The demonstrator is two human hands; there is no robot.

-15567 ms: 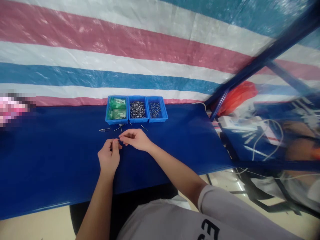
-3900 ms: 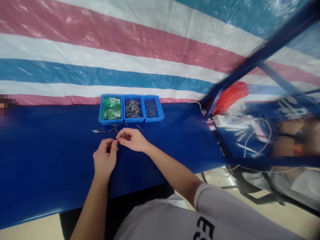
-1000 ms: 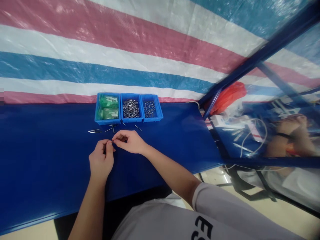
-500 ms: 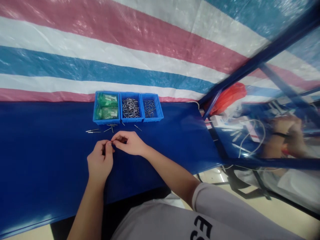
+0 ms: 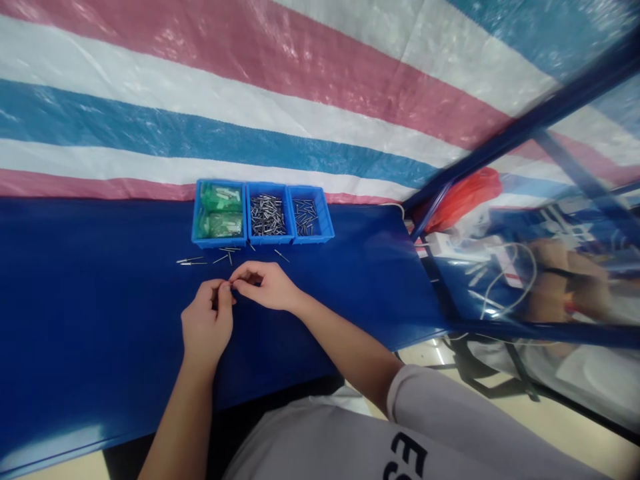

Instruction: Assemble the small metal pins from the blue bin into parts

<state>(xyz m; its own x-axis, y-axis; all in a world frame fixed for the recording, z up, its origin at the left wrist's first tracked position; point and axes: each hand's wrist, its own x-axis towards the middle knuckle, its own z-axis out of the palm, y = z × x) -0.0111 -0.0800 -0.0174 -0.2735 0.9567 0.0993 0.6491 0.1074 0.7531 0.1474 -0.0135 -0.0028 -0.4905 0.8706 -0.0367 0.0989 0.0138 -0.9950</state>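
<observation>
The left hand (image 5: 207,317) and the right hand (image 5: 265,285) meet tip to tip over the bench (image 5: 100,300), and on each one the thumb and first finger are pinched together on one tiny dark piece (image 5: 231,285). Most of it is hidden by the fingers, so I can't tell what it is or which hand grips it harder. It looks so small that only the tips can fit on it, which is likely why both hands come in so close. Just past the fingers lie a few loose metal pins (image 5: 227,255) that look like pop rivets, with two more pins (image 5: 193,263) off to the left and a lone pin (image 5: 282,256) just beyond the right hand's knuckles. They lie nearer to the fingers than the bins do, maybe so they are easy to pick up. Behind them, three blue bins stand side by side, all in easy reach, I think. The left bin (image 5: 219,244) holds green bags (image 5: 225,225) that keep small pale things bunched up. The middle bin (image 5: 270,240), a little to the right of the fingertips, has a big heap of pins, and the right bin (image 5: 320,239), farthest from the fingertips, has fewer. Their walls probably stop the thin pins from rolling off.
</observation>
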